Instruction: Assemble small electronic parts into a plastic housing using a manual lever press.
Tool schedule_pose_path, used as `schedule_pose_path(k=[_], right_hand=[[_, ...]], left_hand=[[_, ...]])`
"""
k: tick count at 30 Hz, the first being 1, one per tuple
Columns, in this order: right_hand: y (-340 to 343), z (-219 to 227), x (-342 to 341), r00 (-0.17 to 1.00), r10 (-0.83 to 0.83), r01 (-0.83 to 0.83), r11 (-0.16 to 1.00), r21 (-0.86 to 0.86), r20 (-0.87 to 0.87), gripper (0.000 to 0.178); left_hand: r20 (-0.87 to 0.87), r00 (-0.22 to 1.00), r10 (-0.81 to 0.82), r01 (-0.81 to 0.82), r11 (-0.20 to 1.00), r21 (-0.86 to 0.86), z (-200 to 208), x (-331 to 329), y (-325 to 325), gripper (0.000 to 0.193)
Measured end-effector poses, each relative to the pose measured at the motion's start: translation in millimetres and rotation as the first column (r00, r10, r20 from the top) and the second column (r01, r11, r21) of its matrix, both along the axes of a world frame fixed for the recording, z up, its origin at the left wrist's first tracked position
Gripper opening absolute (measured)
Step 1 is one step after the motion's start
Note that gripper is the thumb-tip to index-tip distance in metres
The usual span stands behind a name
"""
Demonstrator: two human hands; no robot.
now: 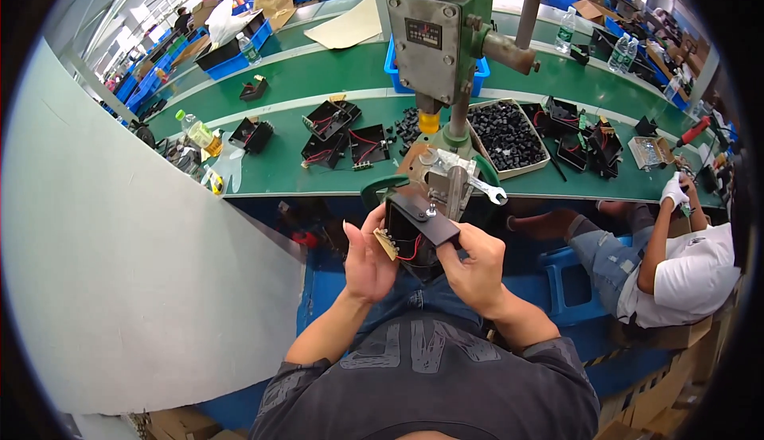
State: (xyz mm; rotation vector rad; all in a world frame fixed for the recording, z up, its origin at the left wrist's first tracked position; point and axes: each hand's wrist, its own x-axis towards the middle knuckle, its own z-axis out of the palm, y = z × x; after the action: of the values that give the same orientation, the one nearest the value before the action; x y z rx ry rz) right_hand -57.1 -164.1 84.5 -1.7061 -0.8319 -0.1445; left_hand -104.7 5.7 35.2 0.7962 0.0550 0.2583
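Note:
In front of my chest is a black plastic box (pixel 436 228) with a flat top plate and a metal bolt standing on it. My right hand (pixel 479 269) grips its right side, thumb toward me and fingers around the edge. My left hand (pixel 368 269) lies against the left side, thumb raised off the box and fingers partly hidden behind it. A small tan circuit board (pixel 385 244) hangs at the open side, joined by red wires (pixel 414 249). Just beyond stands a green and grey press (pixel 430 34) with a yellow tip (pixel 429 123). An open-end wrench (pixel 488 191) lies at its base.
Several open black boxes with red wires (pixel 368 146) lie on the green bench (pixel 278 171). A tray (pixel 544 159) of small black parts sits right of the press. A co-worker (pixel 676 273) sits at right beside a blue stool (pixel 562 313). A white panel (pixel 151 265) borders my left.

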Motion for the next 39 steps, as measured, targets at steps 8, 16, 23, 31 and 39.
schedule_pose_path(k=[8,16,23,31,39], right_hand=[[13,-24,-24,0.96,-0.137,0.126,0.99,0.059,0.245,0.036],[-12,4,-3,0.978,0.202,-0.195,0.976,0.093,-0.061,0.032],[-3,2,10,0.949,0.199,-0.208,0.978,0.01,0.244,0.028],[-4,-3,12,0.931,0.011,-0.029,0.998,0.046,0.364,0.028],[-42,-19,134,0.891,-0.417,0.432,0.901,-0.053,0.177,0.019]], left_hand=[[-0.082,0.996,0.022,-0.019,0.999,0.035,-13,1,-4,0.053],[-0.161,0.986,-0.047,0.059,0.995,0.075,-25,-1,20,0.047],[-0.208,0.978,0.006,0.076,0.921,0.383,4,-2,13,0.044],[0.032,0.987,0.157,-0.149,0.827,0.542,12,14,1,0.035],[0.048,0.975,0.217,-0.214,0.863,0.458,-2,36,23,0.039]])
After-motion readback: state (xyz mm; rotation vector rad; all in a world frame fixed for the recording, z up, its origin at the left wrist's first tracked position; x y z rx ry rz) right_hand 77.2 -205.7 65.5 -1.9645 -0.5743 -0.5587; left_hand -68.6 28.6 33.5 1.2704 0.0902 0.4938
